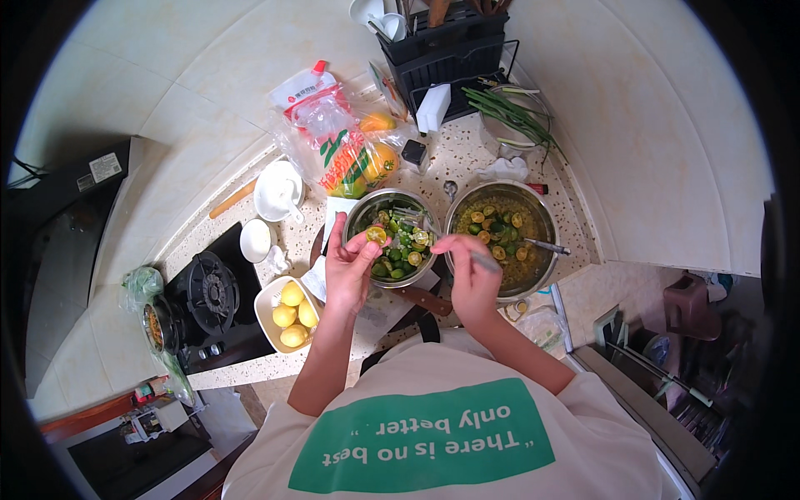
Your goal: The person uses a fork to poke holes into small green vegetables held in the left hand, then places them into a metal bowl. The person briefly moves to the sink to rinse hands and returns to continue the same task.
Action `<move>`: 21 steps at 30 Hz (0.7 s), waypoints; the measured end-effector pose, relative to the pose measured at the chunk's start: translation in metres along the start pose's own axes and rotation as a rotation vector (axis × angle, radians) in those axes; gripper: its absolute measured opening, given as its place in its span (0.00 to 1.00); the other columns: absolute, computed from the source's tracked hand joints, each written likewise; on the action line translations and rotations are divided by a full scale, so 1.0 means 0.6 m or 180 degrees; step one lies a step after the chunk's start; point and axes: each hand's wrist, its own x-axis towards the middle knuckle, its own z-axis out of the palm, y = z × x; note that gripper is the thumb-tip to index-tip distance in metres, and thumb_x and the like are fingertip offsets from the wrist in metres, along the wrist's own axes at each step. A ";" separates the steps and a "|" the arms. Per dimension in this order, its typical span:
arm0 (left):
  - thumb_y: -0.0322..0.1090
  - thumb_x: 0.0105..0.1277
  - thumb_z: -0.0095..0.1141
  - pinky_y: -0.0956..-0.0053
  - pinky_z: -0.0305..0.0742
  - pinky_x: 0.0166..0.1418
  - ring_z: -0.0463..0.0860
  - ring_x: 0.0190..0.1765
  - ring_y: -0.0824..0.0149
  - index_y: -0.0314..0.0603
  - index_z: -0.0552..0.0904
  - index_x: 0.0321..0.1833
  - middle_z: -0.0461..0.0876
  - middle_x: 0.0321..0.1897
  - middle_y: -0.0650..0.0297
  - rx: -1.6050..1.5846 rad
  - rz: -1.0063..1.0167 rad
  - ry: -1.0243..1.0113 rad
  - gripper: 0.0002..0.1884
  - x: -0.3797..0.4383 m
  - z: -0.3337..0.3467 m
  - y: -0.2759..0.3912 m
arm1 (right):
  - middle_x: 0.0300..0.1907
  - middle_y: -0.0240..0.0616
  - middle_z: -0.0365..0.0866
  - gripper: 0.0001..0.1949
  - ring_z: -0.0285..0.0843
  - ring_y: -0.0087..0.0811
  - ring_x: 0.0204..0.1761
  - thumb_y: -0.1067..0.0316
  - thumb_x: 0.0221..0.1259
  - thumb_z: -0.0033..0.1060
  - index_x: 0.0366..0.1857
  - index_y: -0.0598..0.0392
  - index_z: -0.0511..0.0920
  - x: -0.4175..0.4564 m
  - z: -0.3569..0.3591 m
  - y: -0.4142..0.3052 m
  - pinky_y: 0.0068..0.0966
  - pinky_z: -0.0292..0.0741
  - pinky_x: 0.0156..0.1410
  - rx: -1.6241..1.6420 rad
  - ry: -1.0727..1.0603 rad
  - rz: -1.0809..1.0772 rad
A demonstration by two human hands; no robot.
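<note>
Between the fingers of my left hand [354, 269] is a halved small citrus fruit [376, 235], its cut face up, above the near left part of a steel bowl [354, 275]. That bowl holds green citrus fruits, cut halves and pale bits. My right hand [473, 278], slightly blurred, grips a metal utensil [485, 261] by its handle at the bowl's right side; its far end is hard to make out. To the right, a larger steel bowl [550, 275] holds yellowish liquid with citrus halves and a spoon [547, 246] leaning on its rim.
A knife with a wooden handle [425, 301] lies below the bowls. Left are a basket of lemons [267, 325], white bowls [256, 240] and a gas stove [215, 294]. Behind stand a plastic bag of oranges [340, 156], a black utensil rack [447, 56] and green onions [512, 115].
</note>
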 end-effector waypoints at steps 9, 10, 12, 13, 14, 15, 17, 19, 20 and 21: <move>0.24 0.67 0.62 0.72 0.79 0.54 0.85 0.52 0.59 0.44 0.49 0.80 0.83 0.55 0.51 0.0063 0.0053 -0.0020 0.43 0.002 0.000 0.005 | 0.38 0.43 0.84 0.04 0.84 0.31 0.37 0.80 0.69 0.56 0.43 0.64 0.79 0.001 0.001 -0.021 0.25 0.79 0.43 0.0179 -0.0253 -0.0463; 0.24 0.67 0.62 0.72 0.79 0.54 0.85 0.52 0.59 0.44 0.49 0.80 0.83 0.55 0.51 0.0121 0.0087 -0.0052 0.43 0.002 0.001 0.005 | 0.38 0.43 0.84 0.04 0.84 0.31 0.37 0.80 0.68 0.56 0.43 0.64 0.80 0.002 0.001 -0.022 0.25 0.79 0.43 0.0161 -0.0265 -0.0481; 0.24 0.67 0.62 0.72 0.80 0.54 0.85 0.52 0.60 0.45 0.50 0.80 0.83 0.55 0.50 0.0118 0.0119 -0.0101 0.43 0.002 0.003 0.007 | 0.38 0.43 0.84 0.05 0.84 0.32 0.36 0.80 0.67 0.57 0.43 0.63 0.80 0.003 0.000 -0.023 0.25 0.79 0.42 0.0126 -0.0286 -0.0515; 0.24 0.67 0.63 0.72 0.79 0.54 0.85 0.52 0.60 0.45 0.50 0.80 0.83 0.55 0.50 0.0193 0.0152 -0.0109 0.43 0.002 0.003 0.008 | 0.38 0.43 0.84 0.05 0.84 0.33 0.36 0.80 0.67 0.57 0.43 0.63 0.80 0.003 -0.001 -0.024 0.25 0.79 0.42 0.0084 -0.0278 -0.0546; 0.24 0.67 0.63 0.72 0.79 0.54 0.85 0.51 0.60 0.45 0.50 0.80 0.83 0.55 0.50 0.0230 0.0158 -0.0103 0.43 0.002 0.003 0.009 | 0.38 0.43 0.84 0.05 0.84 0.33 0.36 0.80 0.66 0.58 0.43 0.63 0.80 0.003 -0.003 -0.024 0.25 0.79 0.42 0.0041 -0.0269 -0.0578; 0.24 0.67 0.63 0.72 0.79 0.54 0.85 0.51 0.61 0.45 0.50 0.80 0.83 0.55 0.50 0.0268 0.0166 -0.0097 0.43 0.002 0.004 0.011 | 0.37 0.43 0.85 0.05 0.84 0.33 0.36 0.81 0.66 0.58 0.42 0.62 0.80 0.003 -0.004 -0.025 0.25 0.79 0.42 0.0002 -0.0254 -0.0595; 0.21 0.66 0.62 0.68 0.78 0.61 0.85 0.53 0.60 0.41 0.48 0.80 0.83 0.55 0.46 0.0190 0.0123 -0.0110 0.45 0.003 0.004 0.013 | 0.37 0.43 0.85 0.05 0.84 0.34 0.36 0.80 0.66 0.59 0.42 0.62 0.80 0.003 -0.004 -0.024 0.25 0.79 0.42 0.0035 -0.0260 -0.0634; 0.19 0.66 0.61 0.66 0.77 0.64 0.85 0.53 0.60 0.39 0.46 0.80 0.83 0.55 0.44 0.0154 0.0093 -0.0127 0.45 0.004 0.005 0.015 | 0.37 0.42 0.85 0.05 0.84 0.35 0.36 0.80 0.65 0.59 0.42 0.62 0.80 0.005 -0.003 -0.023 0.26 0.79 0.42 0.0048 -0.0267 -0.0662; 0.19 0.66 0.61 0.66 0.77 0.64 0.85 0.54 0.60 0.39 0.46 0.80 0.83 0.55 0.44 0.0159 0.0086 -0.0137 0.45 0.004 0.006 0.015 | 0.37 0.42 0.85 0.05 0.84 0.35 0.36 0.80 0.65 0.60 0.42 0.61 0.80 0.006 -0.003 -0.022 0.26 0.79 0.42 0.0045 -0.0274 -0.0680; 0.19 0.66 0.61 0.66 0.77 0.64 0.85 0.54 0.61 0.39 0.46 0.80 0.82 0.55 0.44 0.0164 0.0079 -0.0144 0.45 0.004 0.006 0.015 | 0.37 0.42 0.85 0.05 0.84 0.36 0.36 0.79 0.65 0.60 0.42 0.61 0.80 0.007 -0.003 -0.022 0.26 0.79 0.42 0.0065 -0.0279 -0.0714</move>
